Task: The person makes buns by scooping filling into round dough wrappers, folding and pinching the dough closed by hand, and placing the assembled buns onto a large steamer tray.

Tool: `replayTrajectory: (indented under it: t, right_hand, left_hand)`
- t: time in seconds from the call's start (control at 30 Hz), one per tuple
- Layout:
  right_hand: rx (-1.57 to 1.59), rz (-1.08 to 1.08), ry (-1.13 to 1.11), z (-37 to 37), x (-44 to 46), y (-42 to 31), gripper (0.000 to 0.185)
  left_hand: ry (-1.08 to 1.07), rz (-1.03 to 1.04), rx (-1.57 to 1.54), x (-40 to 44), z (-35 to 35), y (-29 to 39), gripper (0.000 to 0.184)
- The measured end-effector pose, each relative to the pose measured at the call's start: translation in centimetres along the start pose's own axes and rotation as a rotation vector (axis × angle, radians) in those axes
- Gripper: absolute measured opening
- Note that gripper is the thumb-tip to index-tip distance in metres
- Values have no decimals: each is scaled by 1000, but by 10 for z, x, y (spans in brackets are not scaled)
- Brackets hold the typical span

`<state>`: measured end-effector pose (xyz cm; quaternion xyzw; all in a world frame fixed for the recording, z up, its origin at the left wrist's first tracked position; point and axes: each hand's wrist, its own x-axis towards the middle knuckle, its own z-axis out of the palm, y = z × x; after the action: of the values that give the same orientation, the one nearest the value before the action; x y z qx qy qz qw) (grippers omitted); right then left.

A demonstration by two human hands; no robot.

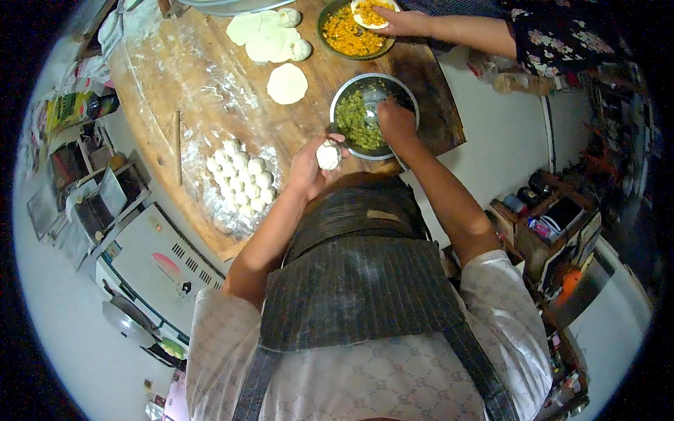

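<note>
My left hand [306,168] is at the table's near edge, fingers curled around a white piece of dough [328,156]. My right hand [397,123] reaches into a metal bowl [374,76] of chopped green filling [354,121]. Its fingers are closed and point down toward the filling; whatever they grip is hidden from this angle. Just beyond the bowl, to the left, a flat round dough wrapper [287,84] lies on the wood. More wrappers [263,35] overlap farther back, beside two pleated buns, one of them nearer [300,50].
Several small dough lumps [242,179] sit in flour on the wooden table [151,77], with a rolling pin [177,147] to their left. Across the table, another person's hand [407,23] holds a wrapper with orange filling over a dark bowl [324,43].
</note>
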<state>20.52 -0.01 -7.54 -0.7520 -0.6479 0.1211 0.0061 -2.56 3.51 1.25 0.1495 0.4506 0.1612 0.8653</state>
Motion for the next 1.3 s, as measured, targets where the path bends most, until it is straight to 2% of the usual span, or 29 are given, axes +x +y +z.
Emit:
replayTrajectory:
  t: [0.17, 0.23, 0.27, 0.33, 0.43, 0.53, 0.77, 0.83, 0.93, 1.03, 1.07, 1.13, 1.17, 1.23, 1.27, 1.3]
  right_hand:
    - [58, 106, -59, -22, -4, -10, 15]
    - [375, 11, -102, -71, -12, -36, 15]
    - [370, 11, -98, -81, -19, -46, 15]
    - [982, 10, -29, -96, -31, -64, 13]
    - [1042, 74, -113, -115, -38, -82, 12]
    - [1003, 26, -48, -116, -44, -88, 11]
    - [1131, 31, -75, -103, -50, -87, 11]
    - [1391, 127, -162, -102, -48, -86, 12]
    - [1377, 76, -280, -107, -44, -78, 11]
    - [1385, 27, -223, -104, -41, -75, 16]
    - [1384, 26, -225, -105, -41, -72, 16]
    - [1039, -74, -124, -128, -37, -71, 32]
    - [1035, -80, -126, -132, -35, -73, 32]
    - [890, -159, -56, -139, -31, -76, 49]
    - [885, -162, -55, -142, -26, -78, 49]
    - [789, -295, -31, -144, -22, -82, 56]
  left_hand:
    - [3, 54, -110, 4, 4, 3, 39]
    - [21, 82, -135, 6, 8, 2, 37]
    - [37, 99, -141, 7, 10, 2, 36]
    - [51, 115, -145, 6, 14, 1, 36]
    - [109, 158, -64, 3, 20, 1, 35]
    - [127, 173, -77, 1, 24, -1, 34]
    - [107, 220, 1, -8, 30, -5, 33]
    - [81, 231, 23, -9, 30, -5, 34]
    - [98, 217, 126, -8, 30, -5, 34]
    - [72, 209, 99, -7, 29, -2, 35]
    - [78, 164, 7, -7, 29, 0, 37]
    - [83, 123, -91, -6, 26, 5, 39]
    - [34, 129, -141, -5, 23, 7, 42]
    - [-31, 140, -137, -10, 25, 21, 48]
    - [-34, 144, -139, -11, 30, 26, 48]
    - [56, 161, -182, -12, 39, 30, 49]
